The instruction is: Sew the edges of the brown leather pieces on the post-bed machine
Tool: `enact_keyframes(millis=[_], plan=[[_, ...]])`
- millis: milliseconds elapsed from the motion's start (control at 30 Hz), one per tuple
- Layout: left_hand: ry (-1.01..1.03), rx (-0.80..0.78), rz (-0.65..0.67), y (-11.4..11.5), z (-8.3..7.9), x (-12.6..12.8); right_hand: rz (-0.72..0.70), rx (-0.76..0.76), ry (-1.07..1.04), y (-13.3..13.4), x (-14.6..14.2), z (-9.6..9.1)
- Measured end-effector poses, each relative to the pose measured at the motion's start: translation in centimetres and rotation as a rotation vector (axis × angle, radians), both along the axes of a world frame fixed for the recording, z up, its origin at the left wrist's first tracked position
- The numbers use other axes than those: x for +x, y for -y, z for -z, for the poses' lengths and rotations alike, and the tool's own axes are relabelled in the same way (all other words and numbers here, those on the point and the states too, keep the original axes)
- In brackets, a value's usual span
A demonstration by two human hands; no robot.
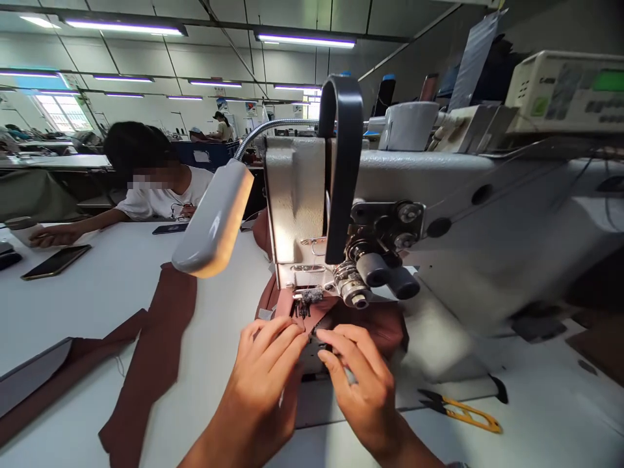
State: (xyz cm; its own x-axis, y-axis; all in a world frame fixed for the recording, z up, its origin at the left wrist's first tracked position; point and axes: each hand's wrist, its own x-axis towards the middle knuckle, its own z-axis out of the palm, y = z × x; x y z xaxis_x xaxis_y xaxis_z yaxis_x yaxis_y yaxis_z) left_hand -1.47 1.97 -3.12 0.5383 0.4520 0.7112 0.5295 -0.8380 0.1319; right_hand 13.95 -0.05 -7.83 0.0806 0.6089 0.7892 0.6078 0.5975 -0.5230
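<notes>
Brown fabric [380, 323] lies bunched under and around the presser foot [303, 305] of a grey sewing machine [297, 208]. My left hand [268, 367] is closed at the near edge of this fabric, its fingers together and their tips just in front of the foot. To its right, my right hand [363, 380] is curled, with thumb and forefinger brought close together beside the left fingertips. Whatever sits between them is too small and dark to name. The left thumb is mostly hidden behind the hand.
Cut brown pieces [158, 357] lie on the white table [219, 338] at left. Yellow-handled thread snips [470, 414] rest at right. A gooseneck lamp [214, 224] hangs left of the machine head. Across the table, a person [166, 188] leans near a phone [57, 262] and a cup [23, 229].
</notes>
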Motion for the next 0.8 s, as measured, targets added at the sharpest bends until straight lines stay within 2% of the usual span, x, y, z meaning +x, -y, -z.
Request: enact_keyframes(millis=[67,133,300,500,667,800], plan=[[0.091,0.041,0.046,-0.4,0.3,-0.2,0.021,0.125,0.121,-0.9,-0.1,-0.2],[0.151,0.029,0.067,-0.6,0.4,-0.2,-0.001,0.154,0.152,-1.5,-0.3,-0.6],[0.154,-0.005,0.091,-1.0,0.3,-0.3,-0.038,0.146,0.142,-2.3,-0.6,-1.1],[0.12,0.004,0.097,-1.8,0.1,-0.3,-0.001,0.108,0.163,-2.8,-0.2,-0.9],[0.103,-0.007,0.125,-2.5,0.0,-0.4,0.093,0.0,0.168,-3.1,-0.1,0.0],[0.12,-0.049,0.16,-2.9,0.1,-0.6,0.214,-0.199,0.08,-3.3,0.2,1.0]])
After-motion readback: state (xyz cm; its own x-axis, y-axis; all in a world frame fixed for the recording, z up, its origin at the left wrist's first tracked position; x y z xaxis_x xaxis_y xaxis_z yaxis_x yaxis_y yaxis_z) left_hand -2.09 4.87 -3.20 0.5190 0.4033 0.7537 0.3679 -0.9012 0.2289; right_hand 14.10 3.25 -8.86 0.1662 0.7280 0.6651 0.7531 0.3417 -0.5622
